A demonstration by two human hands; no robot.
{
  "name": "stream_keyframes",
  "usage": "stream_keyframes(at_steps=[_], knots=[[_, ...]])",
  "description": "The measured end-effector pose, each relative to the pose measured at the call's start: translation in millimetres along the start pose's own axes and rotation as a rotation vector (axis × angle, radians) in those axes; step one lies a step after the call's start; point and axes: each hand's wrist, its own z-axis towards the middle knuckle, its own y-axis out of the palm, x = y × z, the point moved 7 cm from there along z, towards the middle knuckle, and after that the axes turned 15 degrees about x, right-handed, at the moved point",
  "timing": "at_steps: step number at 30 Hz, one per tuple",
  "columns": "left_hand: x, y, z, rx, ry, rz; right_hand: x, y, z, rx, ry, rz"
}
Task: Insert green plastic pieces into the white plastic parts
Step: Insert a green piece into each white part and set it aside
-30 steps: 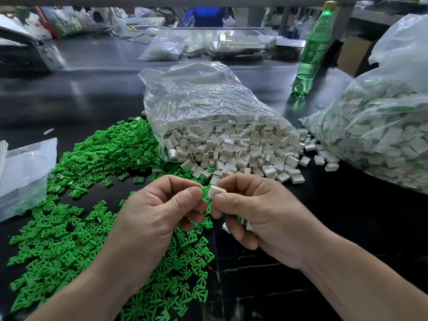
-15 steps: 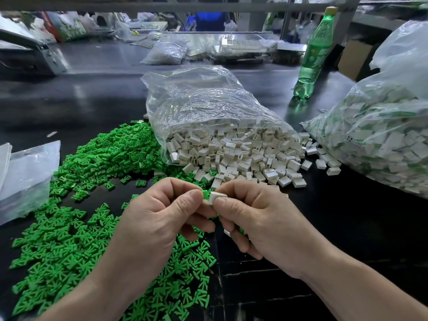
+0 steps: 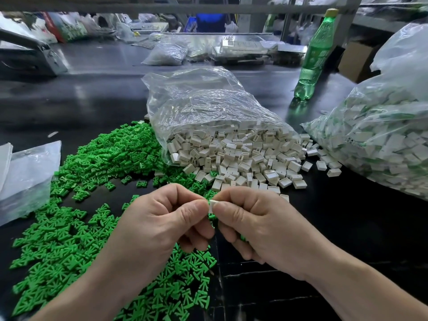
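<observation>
Mostly hidden, the white part (image 3: 212,206) shows one pale, boxy corner.

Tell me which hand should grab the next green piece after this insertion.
Left, probably. The left hand hangs right above the green pieces, which spread to its side. The right hand pinches the white part and lies nearer the loose white parts.

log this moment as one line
phase: inserting | right hand: pinches white part | left hand: thumb against it, what it holds hidden | green pieces: loose pile
</observation>
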Motion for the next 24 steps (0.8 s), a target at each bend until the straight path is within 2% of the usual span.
stream_keyframes(at_steps=[5, 9, 11, 14, 17, 24], knots=[[-5.0, -0.4, 0.7, -0.079, -0.066, 0.031, -1.0, 1.9, -3.0, -0.061, 0.006, -0.148], [-5.2, -1.9, 3.0, -0.06, -0.051, -0.03, -3.3, 1.9, -3.9, -0.055, 0.034, -0.034], [-5.6, 0.3, 3.6, -0.081, -0.096, -0.151, -6.3, 2.3, -4.4, -0.058, 0.037, 0.06], [-5.6, 9.1, 0.3, -0.212, -0.193, -0.381, -10.2, 4.4, -6.4, -0.092, 0.035, 0.179], [-7.5, 17.0, -4.8, -0.297, -0.243, -0.476, -9.5, 8.3, -8.2, -0.125, 0.082, 0.266], [-17.7, 21.2, -4.1, -0.282, -0.317, -0.582, -7.1, 12.3, -7.8, -0.102, 0.103, 0.294]])
